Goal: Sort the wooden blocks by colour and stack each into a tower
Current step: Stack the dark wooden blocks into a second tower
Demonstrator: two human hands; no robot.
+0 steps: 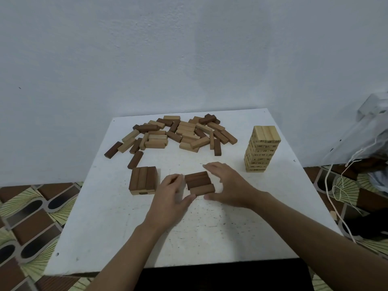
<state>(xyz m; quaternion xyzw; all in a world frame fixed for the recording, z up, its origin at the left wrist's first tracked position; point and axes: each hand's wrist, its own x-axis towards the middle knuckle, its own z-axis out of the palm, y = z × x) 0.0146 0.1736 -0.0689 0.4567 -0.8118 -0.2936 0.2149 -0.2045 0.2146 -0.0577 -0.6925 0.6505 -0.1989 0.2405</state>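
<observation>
Three dark brown blocks (200, 183) lie side by side as a flat row in the middle of the white table (210, 227). My left hand (173, 192) holds the row's left side, thumb at its near corner. My right hand (227, 183) cups the right side, with fingers behind the row and the thumb in front. A low stack of brown blocks (143, 180) stands just to the left. At the right rises a tall tower of light blocks (262, 149). A loose pile of mixed light and dark blocks (180, 133) spreads along the back of the table.
A blue-grey wall stands close behind the table. Single dark blocks (135, 159) lie between the pile and the brown stack. A clear bag with white cords (361, 143) sits off the right edge. Patterned floor tiles surround the table.
</observation>
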